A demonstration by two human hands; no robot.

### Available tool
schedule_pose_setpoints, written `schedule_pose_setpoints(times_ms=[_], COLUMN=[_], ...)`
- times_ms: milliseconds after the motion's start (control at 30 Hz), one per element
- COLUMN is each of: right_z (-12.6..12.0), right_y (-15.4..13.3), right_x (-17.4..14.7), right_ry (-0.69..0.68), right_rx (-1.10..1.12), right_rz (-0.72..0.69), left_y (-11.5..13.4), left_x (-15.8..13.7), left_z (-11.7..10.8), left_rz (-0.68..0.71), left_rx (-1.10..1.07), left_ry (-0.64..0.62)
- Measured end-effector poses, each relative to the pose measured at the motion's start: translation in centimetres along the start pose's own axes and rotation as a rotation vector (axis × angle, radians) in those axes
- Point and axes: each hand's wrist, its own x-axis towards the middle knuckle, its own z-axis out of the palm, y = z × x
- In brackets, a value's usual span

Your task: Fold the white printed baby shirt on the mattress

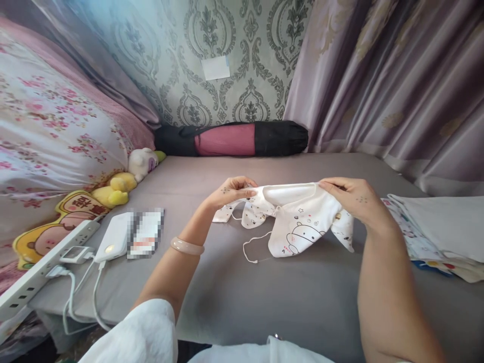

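Observation:
A small white baby shirt [298, 229] with a cartoon animal print hangs stretched between my hands, just over the grey bed surface. My left hand [233, 192] pinches its left shoulder, thumb on the near side. At the other shoulder, my right hand [346, 194] grips the cloth between thumb and fingers. The neckline faces up, and patterned sleeves droop on both sides. From the left of the shirt dangles a thin white tie string [249, 252]. The tips of several fingers are hidden behind the fabric.
Folded clothes [442, 227] lie at the right. On the left are a white power bank [115, 237], a blurred-out card or packet [146, 232], a power strip [49, 272] with cables, and plush toys [141, 164]. A black and pink rolled bag [227, 138] lies against the wall.

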Motion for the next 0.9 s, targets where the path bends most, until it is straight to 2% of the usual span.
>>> schedule_pose_setpoints(times_ms=[167,300,400,500,600,733,900], right_z=[0.9,1.9,2.3,2.1,1.3,-0.3,-1.9], right_y=[-2.4,-4.2,-5.2,-5.8,-6.4,-7.8,-10.3], right_x=[-0.6,-1.3,-1.8,-2.3,-2.5,-2.9,-3.9], right_ry=[0.057,0.107,0.105,0.131,0.169,0.167,0.128], right_rx=[-0.033,0.058,0.13,0.159,0.173,0.16,0.084], right_rz=[-0.171,-0.26,-0.304,-0.268,-0.248,-0.301,-0.297], left_y=[0.4,2.2,3.9,5.4,6.4,7.4,8.8], left_x=[-1.1,-2.4,-3.7,-5.0,-6.2,-7.3,-7.9], left_z=[-0.3,-0.4,-0.3,-0.2,0.0,0.4,1.1], left_rz=[0.062,0.114,0.132,0.158,0.174,0.17,0.321], left_rx=[0.077,0.105,0.12,0.16,0.183,0.191,0.34], left_ry=[0.172,0.263,0.266,0.245,0.232,0.219,0.267])
